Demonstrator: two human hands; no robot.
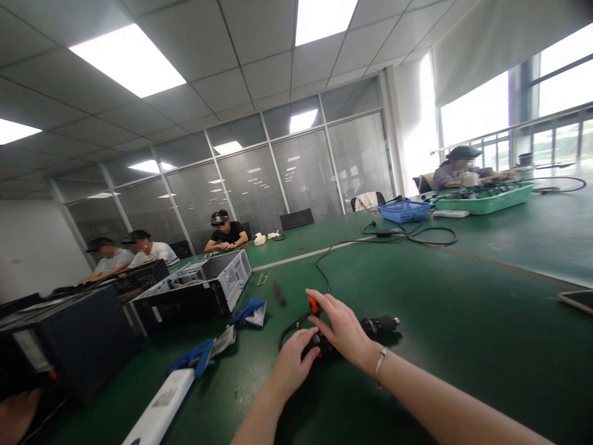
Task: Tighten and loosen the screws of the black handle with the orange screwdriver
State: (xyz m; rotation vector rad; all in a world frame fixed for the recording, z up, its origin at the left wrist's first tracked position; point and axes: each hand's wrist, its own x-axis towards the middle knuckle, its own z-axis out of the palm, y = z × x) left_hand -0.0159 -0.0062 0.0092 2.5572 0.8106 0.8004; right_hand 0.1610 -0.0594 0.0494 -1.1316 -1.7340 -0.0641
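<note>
A black power driver [378,324] with a metal tip lies on the green table in front of me, its tip pointing right. My left hand [296,355] is closed around its left end, thumb and fingers pinching. My right hand [345,327] reaches across the driver's middle, hiding much of it. Between its thumb and forefinger is an orange piece [314,305]; whether this belongs to the driver I cannot tell. A black cord [283,337] curves beside my left hand.
Blue-grey gloves [199,356], a white box [162,408] and a dark bar [278,293] lie left. Beyond them stands an open computer case [194,296]. A blue basket [404,211], a green tray [491,201] and a phone [579,300] are right. Co-workers sit around; another person's hand [18,414] shows lower left.
</note>
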